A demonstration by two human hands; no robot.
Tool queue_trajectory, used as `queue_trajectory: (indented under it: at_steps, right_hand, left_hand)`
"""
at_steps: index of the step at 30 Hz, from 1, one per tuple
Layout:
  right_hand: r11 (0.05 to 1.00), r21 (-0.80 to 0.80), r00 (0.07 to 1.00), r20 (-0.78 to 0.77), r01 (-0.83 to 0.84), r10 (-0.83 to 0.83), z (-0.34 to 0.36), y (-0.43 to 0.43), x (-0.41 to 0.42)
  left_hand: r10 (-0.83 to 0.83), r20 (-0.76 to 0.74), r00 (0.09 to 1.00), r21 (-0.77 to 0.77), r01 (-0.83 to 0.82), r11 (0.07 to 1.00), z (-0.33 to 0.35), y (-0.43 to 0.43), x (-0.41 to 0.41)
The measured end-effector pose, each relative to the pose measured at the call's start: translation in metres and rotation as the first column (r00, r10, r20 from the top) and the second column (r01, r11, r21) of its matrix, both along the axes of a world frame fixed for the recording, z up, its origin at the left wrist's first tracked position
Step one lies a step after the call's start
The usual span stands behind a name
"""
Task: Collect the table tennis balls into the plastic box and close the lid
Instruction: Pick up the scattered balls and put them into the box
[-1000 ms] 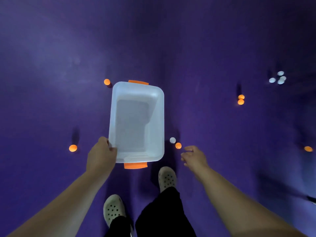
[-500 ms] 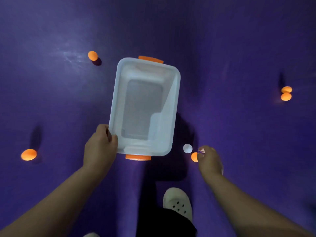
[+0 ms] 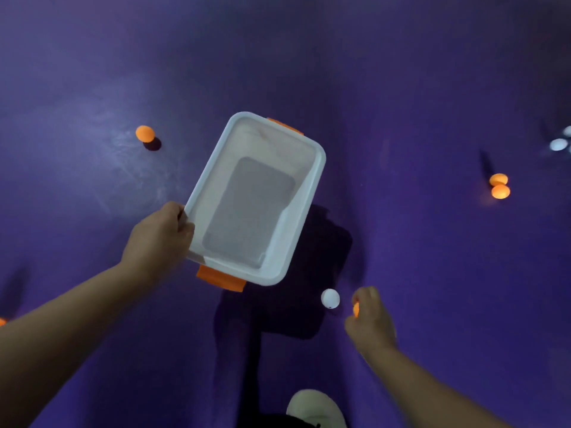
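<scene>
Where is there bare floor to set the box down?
The widest bare floor lies beyond the plastic box, between the lone orange ball and the orange pair. Another patch lies right of the box, before that pair. It is crowded below the box: white ball, right hand pinching an orange ball, shoe.

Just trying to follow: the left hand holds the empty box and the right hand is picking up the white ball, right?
Not quite. The head view shows the right hand pinching an orange ball; the white ball lies untouched beside it. The left hand does hold the empty box.
</scene>
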State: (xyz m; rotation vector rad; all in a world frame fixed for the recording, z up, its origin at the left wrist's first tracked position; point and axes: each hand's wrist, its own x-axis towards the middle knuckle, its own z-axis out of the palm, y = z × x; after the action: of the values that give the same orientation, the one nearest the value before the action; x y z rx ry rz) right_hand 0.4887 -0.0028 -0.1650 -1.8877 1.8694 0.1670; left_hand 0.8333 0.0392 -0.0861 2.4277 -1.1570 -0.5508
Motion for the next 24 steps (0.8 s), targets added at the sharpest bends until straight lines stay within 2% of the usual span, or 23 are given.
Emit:
queue_trajectory:
  at_steps: [5,9,11,13,15,16,18,20,24]
  right_hand:
    - [0.998,0.009,0.998,-0.001,-0.070,0.070,0.006,0.003,0.018]
    - [0.979,0.004,0.976,-0.084,-0.203,0.203,0.001,0.012,0.027]
    - [0.982,-0.028,0.981,-0.060,-0.188,0.186,0.005,0.011,0.033]
    - [0.985,-0.169,0.989,0.140,-0.028,0.052,0.016,0.007,0.045]
    - [0.956,-0.272,0.897,0.441,0.113,0.019,0.036,0.001,0.070]
    - [0.940,-0.320,0.827,0.556,0.118,0.085,0.049,-0.002,0.087]
    - [0.909,-0.417,0.734,0.623,0.020,0.270,0.075,-0.004,0.119]
    - [0.872,-0.471,0.702,0.577,-0.132,0.418,0.095,-0.005,0.150]
    - [0.804,-0.439,0.620,0.515,-0.402,0.592,0.112,-0.006,0.196]
  left_hand:
    - [-0.025,0.032,0.999,0.008,0.025,1.000,0.010,0.020,0.005]
    - [-0.015,0.043,0.999,0.035,0.013,0.999,0.012,0.039,0.014]
    - [0.008,0.040,0.999,0.066,-0.010,0.998,0.013,0.048,0.019]
    - [0.034,0.031,0.999,0.098,-0.036,0.995,0.013,0.055,0.024]
    - [0.065,0.003,0.998,0.114,-0.065,0.991,0.016,0.060,0.028]
    - [0.080,-0.009,0.997,0.124,-0.078,0.989,0.017,0.062,0.028]
    - [0.090,-0.029,0.996,0.142,-0.085,0.986,0.021,0.064,0.029]
    - [0.109,-0.057,0.992,0.144,-0.100,0.985,0.026,0.066,0.029]
    - [0.167,-0.137,0.976,0.117,-0.151,0.981,0.032,0.068,0.035]
